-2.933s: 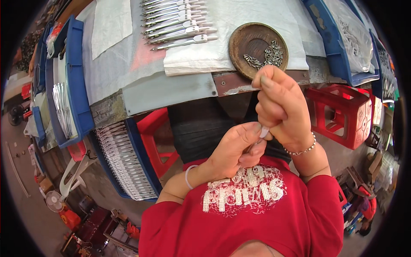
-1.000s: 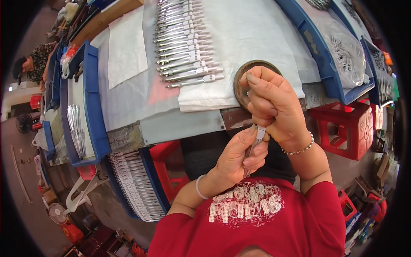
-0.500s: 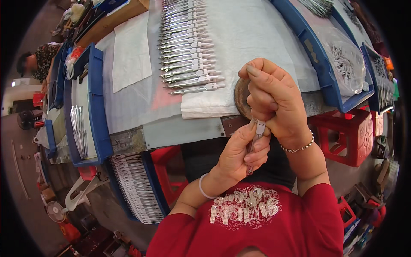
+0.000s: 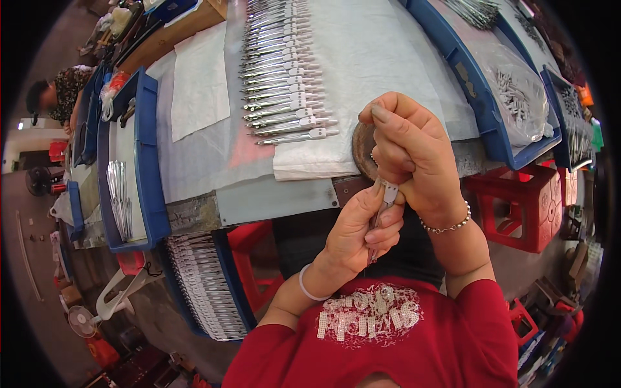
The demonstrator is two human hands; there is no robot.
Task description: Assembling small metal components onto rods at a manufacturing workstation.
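Observation:
My left hand [image 4: 356,236] is closed around a silver drawing compass [image 4: 390,193], its pale head poking up past the thumb and its legs angled down toward my body. Just above, my right hand [image 4: 417,152] is curled with thumb and forefinger pinched together, its lower fingers against the compass's top end. Whatever the pinch holds is hidden. On the white sheet lies a long row of similar compasses [image 4: 317,134], side by side. Behind my right hand, a round brown block [image 4: 364,150] sits at the table's near edge.
A blue tray [image 4: 147,155] at left holds thin metal rods [image 4: 118,194]. Below the table edge, another tray carries stacked compasses [image 4: 206,284]. At right, a blue tray [image 4: 495,123] contains a plastic bag of small grey parts [image 4: 514,97], near a red stool [image 4: 521,207]. Another person [image 4: 65,90] is at far left.
Both hands have shifted very slightly left, keeping the same grip on the compass. The rest of the scene looks the same.

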